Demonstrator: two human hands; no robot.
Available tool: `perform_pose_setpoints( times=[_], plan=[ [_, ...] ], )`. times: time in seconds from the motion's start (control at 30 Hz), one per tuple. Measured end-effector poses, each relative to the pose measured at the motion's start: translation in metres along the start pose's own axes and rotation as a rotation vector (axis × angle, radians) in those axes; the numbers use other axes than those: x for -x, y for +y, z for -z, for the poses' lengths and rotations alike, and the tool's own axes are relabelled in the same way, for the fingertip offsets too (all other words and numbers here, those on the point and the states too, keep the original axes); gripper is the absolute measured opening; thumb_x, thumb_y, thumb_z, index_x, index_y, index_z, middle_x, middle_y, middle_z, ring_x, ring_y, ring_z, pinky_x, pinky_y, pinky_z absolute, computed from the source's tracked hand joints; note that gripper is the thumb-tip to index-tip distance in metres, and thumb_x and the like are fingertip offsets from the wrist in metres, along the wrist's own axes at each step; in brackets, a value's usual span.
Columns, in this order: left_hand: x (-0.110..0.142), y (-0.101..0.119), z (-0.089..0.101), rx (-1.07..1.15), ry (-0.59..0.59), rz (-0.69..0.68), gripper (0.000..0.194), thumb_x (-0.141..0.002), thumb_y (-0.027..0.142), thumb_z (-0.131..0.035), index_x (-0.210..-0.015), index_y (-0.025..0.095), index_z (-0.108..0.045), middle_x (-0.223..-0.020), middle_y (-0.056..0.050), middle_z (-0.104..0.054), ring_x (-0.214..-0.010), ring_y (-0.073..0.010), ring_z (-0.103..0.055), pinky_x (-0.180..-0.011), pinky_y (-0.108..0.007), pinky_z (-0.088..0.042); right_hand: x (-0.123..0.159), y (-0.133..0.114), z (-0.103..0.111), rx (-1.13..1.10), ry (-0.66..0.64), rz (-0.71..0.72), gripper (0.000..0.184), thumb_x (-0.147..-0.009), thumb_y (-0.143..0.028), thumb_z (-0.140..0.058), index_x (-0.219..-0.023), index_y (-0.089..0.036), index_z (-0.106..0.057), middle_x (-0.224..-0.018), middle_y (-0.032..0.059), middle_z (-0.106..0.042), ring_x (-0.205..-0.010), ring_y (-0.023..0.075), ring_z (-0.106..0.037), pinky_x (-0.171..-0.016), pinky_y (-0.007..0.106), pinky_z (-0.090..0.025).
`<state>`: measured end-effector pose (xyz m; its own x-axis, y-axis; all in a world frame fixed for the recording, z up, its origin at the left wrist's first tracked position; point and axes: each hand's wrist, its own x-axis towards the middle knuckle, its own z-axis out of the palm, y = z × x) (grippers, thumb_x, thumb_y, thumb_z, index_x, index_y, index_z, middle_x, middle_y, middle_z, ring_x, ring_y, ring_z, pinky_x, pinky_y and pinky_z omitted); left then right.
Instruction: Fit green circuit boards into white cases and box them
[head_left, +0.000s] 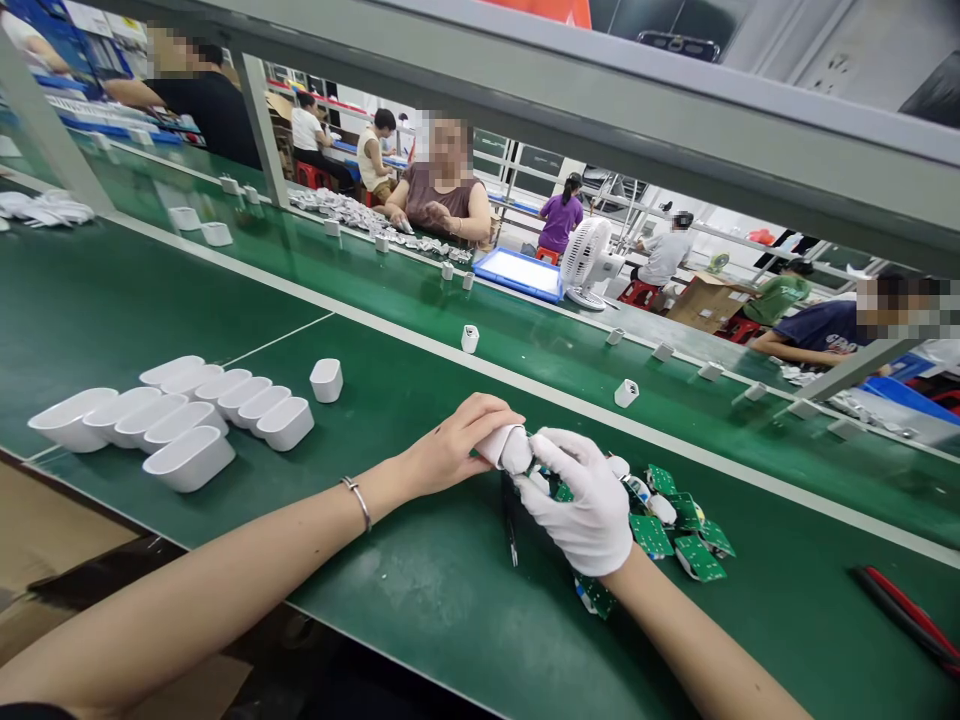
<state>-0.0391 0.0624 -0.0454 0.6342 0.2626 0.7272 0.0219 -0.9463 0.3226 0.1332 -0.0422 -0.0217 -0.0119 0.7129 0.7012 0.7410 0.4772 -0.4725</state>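
Left hand (457, 445) around white casing (495, 445)

Small white casing (491, 445), tilted sideways, rounded white piece (516, 451) at its right end, in left fingers (480, 412)

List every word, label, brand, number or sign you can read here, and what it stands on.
No text can be read for certain.
Navy shirt, far right: pale lettering, too blurred to read.
Green circuit boards: pale marks, too small to read.
Held white casing: no lettering visible.
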Motion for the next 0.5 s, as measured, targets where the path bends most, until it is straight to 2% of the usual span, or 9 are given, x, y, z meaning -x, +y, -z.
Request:
perform_pose_setpoints(
  times=[0.2, 0.27, 0.33, 0.4, 0.43, 0.5],
  plan=[
    [-0.001, -0.001, -0.001, 0.000, 0.012, -0.046, 0.047, -0.086, 0.011, -0.057, -0.129, 0.022, -0.042, -0.113, -0.010, -0.052, -0.110, -0.0241, -0.048, -0.094, -0.041, -0.045, -0.006, -0.002, -0.006, -0.031, -0.061, 0.137, 0.022, -0.082, -0.015, -0.053, -0.101, -0.025, -0.057, -0.091, 0.0034, -0.062, -0.082, 0.0189, -0.063, -0.071, 0.030, -0.056],
    [-0.001, 0.000, -0.002, 0.048, 0.024, -0.021, 0.045, -0.086, 0.015, -0.060, -0.127, 0.022, -0.044, -0.112, -0.011, -0.054, -0.108, -0.0238, -0.050, -0.094, -0.040, -0.045, -0.004, -0.003, -0.006, 0.013, -0.089, 0.181, 0.030, -0.084, -0.015, -0.053, -0.112, -0.025, -0.055, -0.102, 0.0064, -0.061, -0.089, 0.0202, -0.062, -0.076, 0.033, -0.055],
    [-0.001, 0.001, -0.004, 0.120, 0.052, 0.042, 0.045, -0.083, 0.024, -0.066, -0.124, 0.021, -0.048, -0.111, -0.011, -0.055, -0.104, -0.0233, -0.053, -0.091, -0.038, -0.047, 0.001, -0.003, -0.005, 0.086, -0.059, 0.195, 0.044, -0.085, -0.021, -0.055, -0.129, -0.025, -0.046, -0.123, 0.0124, -0.052, -0.106, 0.0262, -0.057, -0.085, 0.041, -0.053],
    [-0.001, 0.002, -0.005, 0.174, 0.086, 0.089, 0.049, -0.078, 0.033, -0.073, -0.120, 0.019, -0.051, -0.107, -0.010, -0.057, -0.098, -0.0228, -0.056, -0.087, -0.037, -0.049, 0.007, -0.001, -0.003, 0.154, 0.022, 0.220, 0.062, -0.088, -0.027, -0.054, -0.144, -0.023, -0.028, -0.141, 0.0165, -0.036, -0.122, 0.0324, -0.045, -0.095, 0.051, -0.047],
    [-0.001, 0.003, -0.006, 0.187, 0.100, 0.097, 0.050, -0.076, 0.036, -0.074, -0.117, 0.019, -0.053, -0.105, -0.010, -0.058, -0.096, -0.0224, -0.057, -0.085, -0.036, -0.049, 0.009, 0.000, -0.003, 0.176, 0.014, 0.252, 0.066, -0.089, -0.028, -0.052, -0.147, -0.023, -0.019, -0.145, 0.0165, -0.030, -0.127, 0.0339, -0.040, -0.097, 0.054, -0.044],
    [-0.002, 0.004, -0.007, 0.197, 0.125, 0.089, 0.047, -0.076, 0.037, -0.074, -0.114, 0.018, -0.054, -0.101, -0.010, -0.059, -0.092, -0.0214, -0.057, -0.082, -0.034, -0.050, 0.012, 0.003, -0.003, 0.218, -0.107, 0.322, 0.068, -0.093, -0.032, -0.048, -0.149, -0.024, -0.011, -0.149, 0.0149, -0.025, -0.132, 0.0360, -0.031, -0.100, 0.057, -0.040]
  ],
)
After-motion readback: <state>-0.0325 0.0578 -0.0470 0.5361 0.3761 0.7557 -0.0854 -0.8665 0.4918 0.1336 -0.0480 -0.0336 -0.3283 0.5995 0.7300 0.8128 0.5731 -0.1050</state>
